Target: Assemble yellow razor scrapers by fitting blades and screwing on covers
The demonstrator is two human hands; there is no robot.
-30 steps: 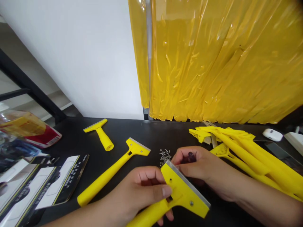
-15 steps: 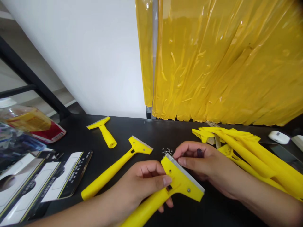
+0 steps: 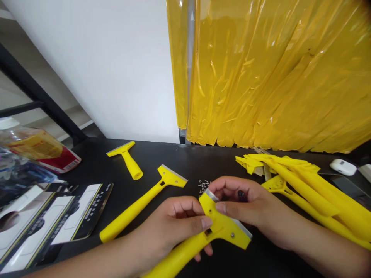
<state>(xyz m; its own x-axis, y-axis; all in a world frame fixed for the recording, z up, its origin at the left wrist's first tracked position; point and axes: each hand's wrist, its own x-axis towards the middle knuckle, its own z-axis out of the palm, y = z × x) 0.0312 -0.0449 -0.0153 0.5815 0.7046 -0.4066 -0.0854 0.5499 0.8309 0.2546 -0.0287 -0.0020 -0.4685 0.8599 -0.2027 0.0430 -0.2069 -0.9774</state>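
Note:
My left hand [image 3: 182,222] is closed round the neck of a yellow scraper [image 3: 222,227], its thumb lying on the front face. The scraper tilts up to the right, with a metal blade along its head. One screw sits in the right side of the head; the left side shows an open hole. My right hand [image 3: 243,199] pinches the blade edge, thumb in front near that hole and fingers behind, partly hidden. A dark ring is on one finger. Just behind the head lie several small screws [image 3: 203,187] on the black table.
A long scraper [image 3: 139,204] and a short scraper [image 3: 129,160] lie to the left. Yellow handles [image 3: 307,185] are piled on the right, near a white case [image 3: 343,166]. Printed cards [image 3: 75,216] and a bottle [image 3: 43,148] stand at left. Yellow film [image 3: 261,77] hangs behind.
My right thumb has moved from behind the blade edge onto the front of the scraper head, beside the open hole. My left hand keeps its grip.

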